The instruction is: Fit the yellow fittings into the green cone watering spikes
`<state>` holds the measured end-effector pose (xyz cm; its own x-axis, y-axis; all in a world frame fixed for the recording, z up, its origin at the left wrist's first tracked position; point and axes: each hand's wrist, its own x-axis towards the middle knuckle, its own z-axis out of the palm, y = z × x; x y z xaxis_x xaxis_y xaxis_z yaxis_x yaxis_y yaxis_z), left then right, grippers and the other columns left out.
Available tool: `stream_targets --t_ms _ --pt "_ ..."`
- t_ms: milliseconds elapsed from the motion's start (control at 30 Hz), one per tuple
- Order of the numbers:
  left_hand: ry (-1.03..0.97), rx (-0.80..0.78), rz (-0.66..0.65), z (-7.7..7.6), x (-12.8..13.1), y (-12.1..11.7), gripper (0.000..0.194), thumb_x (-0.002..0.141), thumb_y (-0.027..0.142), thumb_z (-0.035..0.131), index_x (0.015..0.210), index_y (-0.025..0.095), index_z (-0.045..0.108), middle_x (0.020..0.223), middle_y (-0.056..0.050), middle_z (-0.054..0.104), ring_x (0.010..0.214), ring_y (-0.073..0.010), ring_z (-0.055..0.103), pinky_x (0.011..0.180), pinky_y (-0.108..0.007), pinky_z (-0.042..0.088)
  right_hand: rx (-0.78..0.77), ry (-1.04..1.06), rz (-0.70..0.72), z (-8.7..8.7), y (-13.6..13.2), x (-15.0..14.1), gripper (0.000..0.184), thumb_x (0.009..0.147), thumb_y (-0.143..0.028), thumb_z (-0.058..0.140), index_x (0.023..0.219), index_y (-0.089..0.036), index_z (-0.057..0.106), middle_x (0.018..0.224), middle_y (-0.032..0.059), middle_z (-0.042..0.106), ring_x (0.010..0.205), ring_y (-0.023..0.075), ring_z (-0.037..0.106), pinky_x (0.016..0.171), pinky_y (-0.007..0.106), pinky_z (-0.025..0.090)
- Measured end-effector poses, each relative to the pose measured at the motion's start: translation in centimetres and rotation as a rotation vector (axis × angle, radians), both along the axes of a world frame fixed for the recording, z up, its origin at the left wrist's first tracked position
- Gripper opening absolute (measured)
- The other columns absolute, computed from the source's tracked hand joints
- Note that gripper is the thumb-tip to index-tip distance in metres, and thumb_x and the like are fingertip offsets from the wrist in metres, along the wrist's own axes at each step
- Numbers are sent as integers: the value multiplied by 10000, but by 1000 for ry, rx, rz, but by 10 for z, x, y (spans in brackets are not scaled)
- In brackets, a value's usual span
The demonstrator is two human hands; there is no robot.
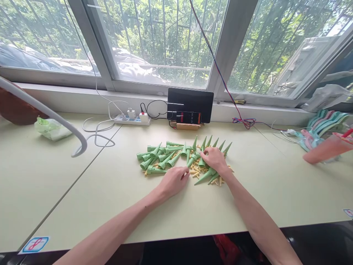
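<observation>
A spread of green plastic spikes [162, 160], pointed at one end with a wide ribbed collar at the other, lies on the table in front of me. Small yellow pegs [195, 172] are scattered among them. My left hand [175, 180] is low at the middle of the pile, its fingers closed at the tip of a tilted green spike [192, 159]. My right hand [215, 159] reaches over the right part, thumb and fingers closed around another green spike [202, 160]. Several spikes stand upright behind it, and its palm hides part of the pegs.
A black tablet [190, 99] with a phone [188, 117] before it stands at the back. To its left lies a power strip [132, 119] with cables. A pink cup [328, 149] leans at right. A white curved tube [55, 110] crosses the left side.
</observation>
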<state>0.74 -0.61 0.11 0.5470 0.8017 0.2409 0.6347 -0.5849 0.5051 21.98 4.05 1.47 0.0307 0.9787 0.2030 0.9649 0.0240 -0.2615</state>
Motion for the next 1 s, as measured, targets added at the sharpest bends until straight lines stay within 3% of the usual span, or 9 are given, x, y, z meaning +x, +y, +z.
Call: stream_targets --t_ms 400,700,833,1000 --pt "0 -2 2 0 0 0 244 900 153 434 720 176 597 615 8 559 552 -118 462 585 -231 339 33 130 -39 4 -3 -4 200 809 -300 551 659 -184 614 603 26 633 588 154 563 548 241 348" --pt "-76 21 43 -4 0 2 308 943 230 444 676 172 587 581 15 544 530 -110 448 569 -238 328 266 238 -25 6 -9 -10 219 833 -351 529 697 -190 590 486 -31 495 480 130 468 548 238 361" --pt "-175 18 103 -3 -1 2 254 970 329 446 895 179 637 646 19 601 529 -104 469 598 -237 365 428 289 46 0 -16 -19 267 882 -356 469 748 -177 614 468 -43 441 447 116 426 540 231 381" --pt "-260 19 148 0 -1 1 327 929 424 519 1159 196 567 871 -4 656 489 -83 424 582 -237 393 481 341 239 -13 -24 -33 311 904 -396 448 773 -180 629 460 -48 432 432 105 420 527 221 408"
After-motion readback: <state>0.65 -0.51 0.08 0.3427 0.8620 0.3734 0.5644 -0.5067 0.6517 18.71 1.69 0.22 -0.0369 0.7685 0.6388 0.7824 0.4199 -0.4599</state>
